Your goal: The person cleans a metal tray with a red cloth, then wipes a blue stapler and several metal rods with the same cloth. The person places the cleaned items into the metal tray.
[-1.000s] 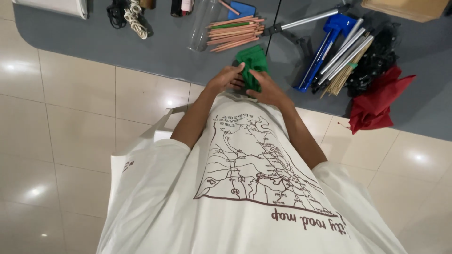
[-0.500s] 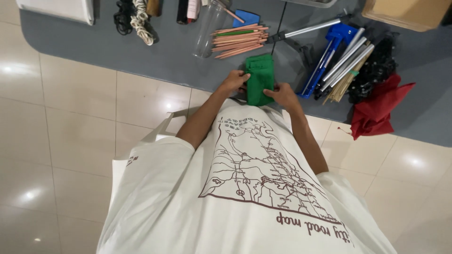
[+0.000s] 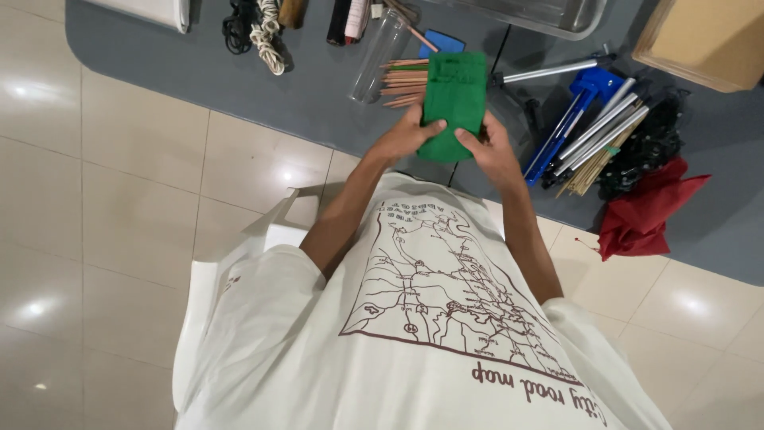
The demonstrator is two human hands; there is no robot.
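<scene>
Your left hand (image 3: 402, 139) & right hand (image 3: 489, 147) pinch the green cloth (image 3: 454, 99), fingers closed on its bottom edge. Looks soft, light, floppy; hold edges.

Both hands are pinching a folded green cloth (image 3: 454, 103) by its bottom edge, left hand (image 3: 402, 139) and right hand (image 3: 492, 150) side by side, held up over the near edge of a grey mat (image 3: 199, 72). Wooden sticks (image 3: 403, 80) poke out behind it, red cloth (image 3: 646, 213) lies off to the right.

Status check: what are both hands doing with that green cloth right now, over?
Left hand and right hand both grip folded green cloth, held flat above grey mat. Pencil bundle close behind. Nothing blocking.
</scene>
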